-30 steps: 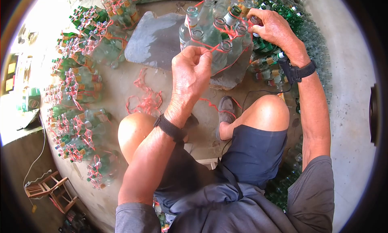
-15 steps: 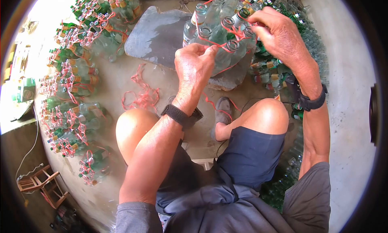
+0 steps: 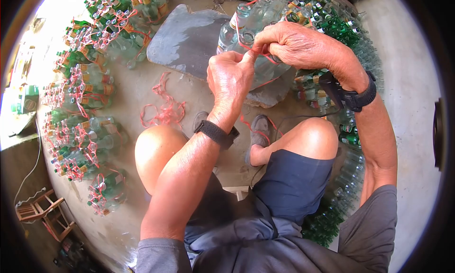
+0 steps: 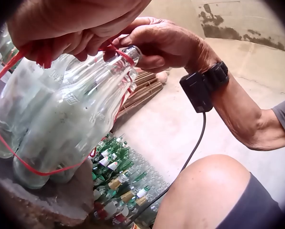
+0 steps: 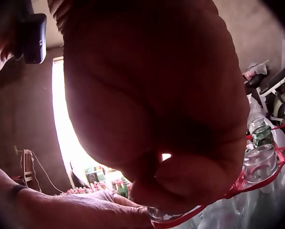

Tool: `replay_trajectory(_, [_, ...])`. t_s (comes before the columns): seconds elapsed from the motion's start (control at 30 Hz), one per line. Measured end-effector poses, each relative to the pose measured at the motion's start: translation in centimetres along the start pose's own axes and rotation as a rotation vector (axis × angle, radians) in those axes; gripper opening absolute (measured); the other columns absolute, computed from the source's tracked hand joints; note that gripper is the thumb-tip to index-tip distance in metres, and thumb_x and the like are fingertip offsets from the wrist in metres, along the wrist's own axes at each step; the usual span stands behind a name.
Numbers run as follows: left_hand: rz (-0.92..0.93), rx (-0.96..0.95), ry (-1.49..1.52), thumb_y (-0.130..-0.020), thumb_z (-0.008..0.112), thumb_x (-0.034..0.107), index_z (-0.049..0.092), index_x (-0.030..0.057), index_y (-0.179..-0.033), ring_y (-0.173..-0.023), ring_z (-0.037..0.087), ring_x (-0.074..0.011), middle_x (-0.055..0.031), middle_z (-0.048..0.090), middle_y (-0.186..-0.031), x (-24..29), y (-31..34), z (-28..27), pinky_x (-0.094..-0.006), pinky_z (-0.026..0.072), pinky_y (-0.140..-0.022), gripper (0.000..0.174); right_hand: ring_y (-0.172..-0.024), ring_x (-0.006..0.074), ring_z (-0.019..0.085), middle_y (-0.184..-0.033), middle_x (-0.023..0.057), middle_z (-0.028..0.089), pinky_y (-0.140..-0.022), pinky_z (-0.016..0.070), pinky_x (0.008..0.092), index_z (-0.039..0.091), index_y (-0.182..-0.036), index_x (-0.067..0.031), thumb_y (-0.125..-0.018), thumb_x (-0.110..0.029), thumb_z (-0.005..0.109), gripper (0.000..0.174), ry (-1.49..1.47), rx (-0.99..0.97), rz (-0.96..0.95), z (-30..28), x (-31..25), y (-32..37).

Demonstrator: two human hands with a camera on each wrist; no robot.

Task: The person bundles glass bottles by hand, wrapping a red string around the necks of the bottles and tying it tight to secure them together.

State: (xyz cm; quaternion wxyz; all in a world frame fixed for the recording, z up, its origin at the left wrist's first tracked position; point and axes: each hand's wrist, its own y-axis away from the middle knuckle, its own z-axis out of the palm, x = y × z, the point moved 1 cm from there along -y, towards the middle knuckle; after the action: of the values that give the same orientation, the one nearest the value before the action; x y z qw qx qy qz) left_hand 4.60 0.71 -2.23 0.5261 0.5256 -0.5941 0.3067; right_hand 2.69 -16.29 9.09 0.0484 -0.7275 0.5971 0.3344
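A bundle of clear glass bottles [image 4: 66, 114] stands on a grey stone slab [image 3: 182, 48]. Red plastic twine [image 4: 44, 172] circles the bottles low down and loops round their necks. My left hand [image 3: 231, 76] pinches a bunched piece of the twine beside the near necks. Close against it, the right hand [image 3: 303, 44] bends over the nearest bottle neck and pinches the twine there with thumb and finger. The right hand hides part of the bottle tops in the head view.
Bundles of tied bottles [image 3: 90, 86] line the floor on the left. Many loose bottles [image 3: 339, 24] stand on the right. A tangle of red twine [image 3: 163, 109] lies on the floor before the knees. A small wooden chair [image 3: 42, 209] is at lower left.
The right hand has moved left from the farther bottle necks to the near one, beside the left hand. The left hand keeps its pinch on the twine.
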Motion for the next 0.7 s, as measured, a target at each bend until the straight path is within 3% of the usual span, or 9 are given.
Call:
replay_trajectory(0.17, [0.017,0.006,-0.021,-0.093,0.086,0.042,0.08,-0.0051,-0.085,-0.057,0.062,-0.0076,-0.0051,0.069,-0.061,-0.1,0.0,-0.2,-0.0306,0.0498,-0.052,0.048,-0.09,0.025,0.067,-0.097,0.0131,0.07,-0.084,0.0541,0.0389,0.074,-0.116,0.0015,-0.093,-0.003,0.056,0.03,-0.008,-0.072,-0.021,-0.4,0.6,-0.4])
replay_trajectory(0.23, [-0.089,-0.041,-0.04,-0.09,0.083,0.048,0.083,0.0003,-0.091,-0.078,0.078,-0.0375,-0.022,0.076,-0.076,0.5,0.3,-0.5,-0.0486,0.0587,-0.074,0.047,-0.091,0.0259,0.067,-0.1,0.0134,0.069,-0.085,0.0541,0.0395,0.074,-0.116,0.0008,-0.093,-0.003,0.055,0.03,0.003,-0.082,-0.026,-0.3,0.8,-0.3])
replay_trajectory(0.3, [-0.088,-0.042,-0.046,-0.09,0.083,0.047,0.082,0.0002,-0.091,-0.078,0.078,-0.0376,-0.0221,0.076,-0.076,0.6,0.3,-0.5,-0.0487,0.0587,-0.074,0.047,-0.093,0.0316,0.068,-0.099,0.0145,0.066,-0.085,0.0543,0.0424,0.073,-0.112,-0.0013,-0.093,-0.003,0.055,0.026,0.143,-0.014,-0.125,-0.4,0.7,-0.3])
replay_trajectory(0.5, [-0.087,-0.058,-0.062,-0.093,0.081,0.044,0.082,0.0001,-0.091,-0.08,0.078,-0.0391,-0.0225,0.076,-0.078,1.1,0.5,-0.7,-0.0496,0.0586,-0.077,0.044,-0.09,0.0424,0.068,-0.096,0.017,0.061,-0.079,0.0543,0.0517,0.069,-0.099,-0.006,-0.096,-0.009,0.062,0.009,0.515,0.103,-0.068,-0.4,-2.1,0.8])
replay_trajectory(0.63, [-0.092,-0.06,-0.064,-0.094,0.079,0.042,0.082,0.0001,-0.092,-0.084,0.078,-0.0408,-0.0231,0.077,-0.081,1.0,0.6,-0.7,-0.0511,0.0585,-0.081,0.042,-0.096,0.0402,0.074,-0.099,0.0166,0.07,-0.082,0.0587,0.0525,0.076,-0.106,-0.0099,-0.093,-0.013,0.064,0.018,0.773,0.044,-0.027,-0.6,-3.7,0.7])
replay_trajectory(0.7, [-0.094,-0.063,-0.066,-0.095,0.079,0.042,0.081,0.0003,-0.093,-0.085,0.078,-0.0413,-0.0232,0.077,-0.082,1.0,0.7,-0.8,-0.0513,0.0584,-0.082,0.042,-0.095,0.0363,0.075,-0.098,0.0129,0.071,-0.08,0.0592,0.0508,0.075,-0.104,-0.01,-0.091,-0.014,0.067,0.015,0.822,0.055,-0.141,-0.8,-4.0,0.9])
